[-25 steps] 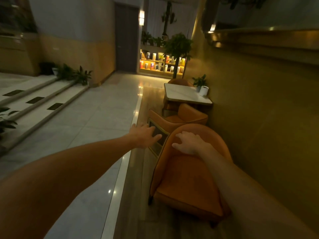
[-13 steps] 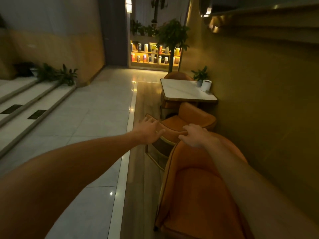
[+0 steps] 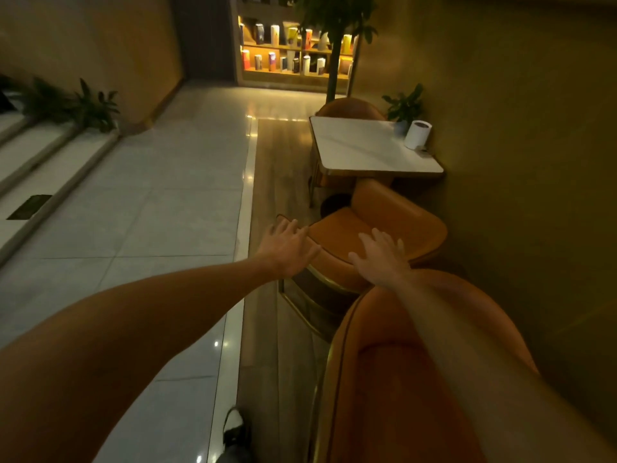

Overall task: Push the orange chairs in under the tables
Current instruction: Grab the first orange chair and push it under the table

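Table [image 3: 360, 152] against right wall, chair [image 3: 377, 235] before it, nearer chair [image 3: 400, 379] behind

No text, label, brand, number or sign can be read. The packages [image 3: 274, 35] on the lit shelves [image 3: 293, 48] show coloured fronts — any print on them is too small and blurred to make out. The white cylinder [image 3: 417, 134] on the table [image 3: 360, 152] looks plain — no lettering shows on its side.

Dim tiled floor [image 3: 160, 202], lit shelves [image 3: 293, 51] beyond.
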